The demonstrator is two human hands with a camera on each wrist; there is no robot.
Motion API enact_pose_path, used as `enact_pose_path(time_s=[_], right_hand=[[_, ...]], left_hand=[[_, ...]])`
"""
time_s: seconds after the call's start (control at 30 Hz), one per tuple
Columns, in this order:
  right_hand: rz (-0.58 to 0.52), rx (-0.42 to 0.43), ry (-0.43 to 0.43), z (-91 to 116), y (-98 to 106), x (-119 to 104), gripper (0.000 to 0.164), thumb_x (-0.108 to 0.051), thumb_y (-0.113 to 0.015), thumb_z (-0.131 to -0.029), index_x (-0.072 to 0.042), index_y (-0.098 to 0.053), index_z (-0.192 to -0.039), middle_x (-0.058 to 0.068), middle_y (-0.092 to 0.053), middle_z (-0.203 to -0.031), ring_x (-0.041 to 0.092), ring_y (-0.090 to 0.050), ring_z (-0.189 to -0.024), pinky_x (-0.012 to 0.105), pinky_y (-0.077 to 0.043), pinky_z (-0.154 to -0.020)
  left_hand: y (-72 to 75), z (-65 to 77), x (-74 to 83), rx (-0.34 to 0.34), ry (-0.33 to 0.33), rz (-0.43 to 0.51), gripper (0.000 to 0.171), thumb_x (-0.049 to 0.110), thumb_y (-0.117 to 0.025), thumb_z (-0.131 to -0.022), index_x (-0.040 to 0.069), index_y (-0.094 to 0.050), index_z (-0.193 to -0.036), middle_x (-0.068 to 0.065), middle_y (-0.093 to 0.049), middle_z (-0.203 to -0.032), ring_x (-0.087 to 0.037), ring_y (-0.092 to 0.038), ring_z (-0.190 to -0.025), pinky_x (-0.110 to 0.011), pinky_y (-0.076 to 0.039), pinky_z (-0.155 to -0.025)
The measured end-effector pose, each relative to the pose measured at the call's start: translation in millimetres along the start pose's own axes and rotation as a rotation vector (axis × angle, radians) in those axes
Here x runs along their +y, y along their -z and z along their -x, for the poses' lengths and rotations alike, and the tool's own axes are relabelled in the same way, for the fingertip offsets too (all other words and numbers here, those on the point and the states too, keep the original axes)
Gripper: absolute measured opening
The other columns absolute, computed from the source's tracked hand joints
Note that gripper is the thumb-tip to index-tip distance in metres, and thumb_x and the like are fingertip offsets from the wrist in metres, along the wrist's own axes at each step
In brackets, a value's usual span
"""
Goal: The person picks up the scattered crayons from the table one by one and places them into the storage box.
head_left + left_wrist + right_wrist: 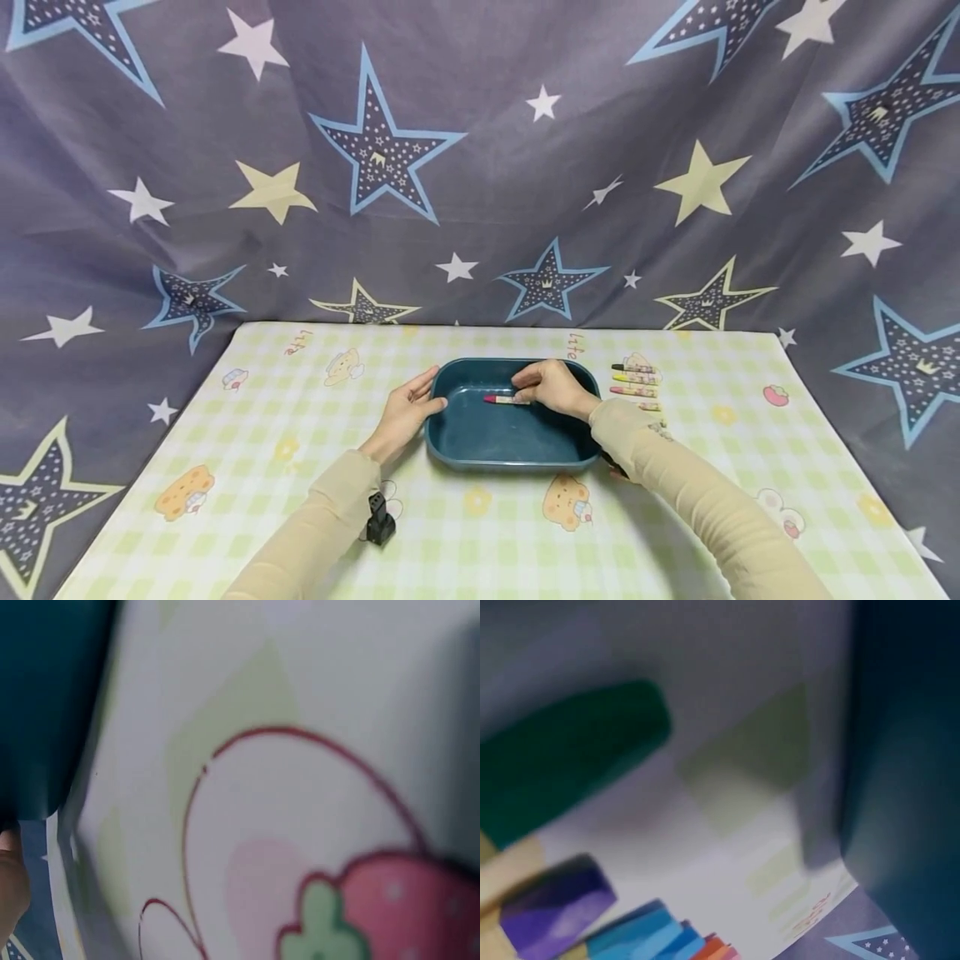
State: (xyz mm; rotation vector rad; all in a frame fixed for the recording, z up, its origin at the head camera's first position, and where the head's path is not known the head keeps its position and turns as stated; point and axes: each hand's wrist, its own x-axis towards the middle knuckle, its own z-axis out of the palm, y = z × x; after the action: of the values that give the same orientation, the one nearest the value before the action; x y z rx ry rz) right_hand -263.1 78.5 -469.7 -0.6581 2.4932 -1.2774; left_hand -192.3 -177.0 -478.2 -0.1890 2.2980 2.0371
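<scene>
A dark teal plastic basin point(487, 442) with rounded corners stands on the table. At its left side my left hand point(401, 417) holds the wall, thumb over the rim and fingers outside. My right hand point(551, 387) reaches inside the basin and pinches a crayon point(504, 400) with a magenta tip pointing left; its other end is hidden by the fingers. To the basin's right lie several crayons in a column, among them a dark-tipped crayon point(633, 367), a yellow crayon point(633, 378) and a pink crayon point(633, 391). The right wrist view shows a green crayon point(577, 750) and a purple crayon point(559, 907) close up.
A checked tablecloth point(262, 517) with cartoon prints covers the table. Behind and around it hangs a grey curtain point(480, 200) with stars. My right forearm point(705, 492) partly covers the crayon column. A black wrist camera point(380, 521) sits at my left sleeve.
</scene>
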Motion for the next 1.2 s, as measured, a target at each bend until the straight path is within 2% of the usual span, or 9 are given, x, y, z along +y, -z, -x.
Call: enact_pose_path(time_s=[0.2,0.43,0.67,0.77,0.9,1.1,1.2], right_hand=[[-0.021,0.012,-0.012,1.1,1.2,0.8,0.027,-0.010,-0.070,-0.078,-0.005,-0.069,-0.105,0.010,-0.069,-0.103,0.021,-0.064,-0.095,0.025,-0.054,-0.077],[-0.184,0.149,0.043,3.9,10.5,-4.0,0.028,-0.010,-0.068,-0.081,-0.002,-0.068,-0.107,0.014,-0.068,-0.103,0.022,-0.066,-0.094,0.027,-0.055,-0.077],[-0.264,0.118,0.064,22.3,22.2,-6.1,0.035,-0.011,-0.067,-0.082,0.003,-0.063,-0.114,0.021,-0.064,-0.112,0.025,-0.063,-0.100,0.029,-0.055,-0.081],[-0.277,0.143,0.048,35.0,35.9,-10.3,0.037,-0.017,-0.068,-0.082,-0.001,-0.063,-0.115,0.016,-0.064,-0.114,0.017,-0.064,-0.100,0.027,-0.053,-0.084],[-0.286,0.207,0.044,45.8,64.3,-9.5,0.040,-0.020,-0.069,-0.081,-0.004,-0.063,-0.117,0.014,-0.065,-0.114,0.005,-0.064,-0.094,0.023,-0.052,-0.084],[-0.257,0.317,0.070,48.1,109.6,15.7,0.040,-0.018,-0.069,-0.081,0.003,-0.062,-0.114,0.018,-0.065,-0.109,0.000,-0.065,-0.086,0.018,-0.053,-0.078],[-0.215,0.340,0.035,50.0,125.1,31.5,0.039,-0.021,-0.068,-0.082,0.002,-0.063,-0.113,0.014,-0.067,-0.107,-0.002,-0.064,-0.085,0.017,-0.053,-0.077]], left_hand=[[-3.7,3.4,-1.9,0.010,-0.017,0.004,0.059,0.001,-0.059,-0.083,0.008,-0.041,-0.139,-0.016,-0.045,-0.138,-0.026,-0.042,-0.127,-0.029,-0.043,-0.097],[-5.7,1.4,0.0,0.049,-0.036,0.020,0.056,-0.001,-0.056,-0.084,0.007,-0.043,-0.137,-0.018,-0.047,-0.135,-0.027,-0.045,-0.125,-0.032,-0.043,-0.098],[-6.6,0.8,-1.5,0.057,-0.010,0.006,0.056,0.001,-0.057,-0.084,0.008,-0.042,-0.137,-0.015,-0.048,-0.135,-0.024,-0.045,-0.125,-0.032,-0.043,-0.098],[-7.8,0.9,-1.2,0.060,-0.013,0.003,0.056,0.002,-0.057,-0.084,0.009,-0.043,-0.137,-0.014,-0.049,-0.135,-0.023,-0.046,-0.125,-0.033,-0.043,-0.098],[-8.3,1.3,-1.0,0.063,-0.020,-0.002,0.057,0.000,-0.056,-0.083,0.008,-0.042,-0.138,-0.016,-0.048,-0.135,-0.025,-0.046,-0.125,-0.035,-0.043,-0.099],[-7.7,3.4,0.1,0.065,-0.022,0.001,0.057,0.000,-0.056,-0.083,0.008,-0.042,-0.137,-0.017,-0.048,-0.135,-0.025,-0.046,-0.125,-0.034,-0.042,-0.099],[-7.9,3.0,0.8,0.068,-0.019,-0.004,0.057,0.000,-0.057,-0.083,0.008,-0.042,-0.137,-0.016,-0.047,-0.136,-0.024,-0.046,-0.125,-0.033,-0.042,-0.099]])
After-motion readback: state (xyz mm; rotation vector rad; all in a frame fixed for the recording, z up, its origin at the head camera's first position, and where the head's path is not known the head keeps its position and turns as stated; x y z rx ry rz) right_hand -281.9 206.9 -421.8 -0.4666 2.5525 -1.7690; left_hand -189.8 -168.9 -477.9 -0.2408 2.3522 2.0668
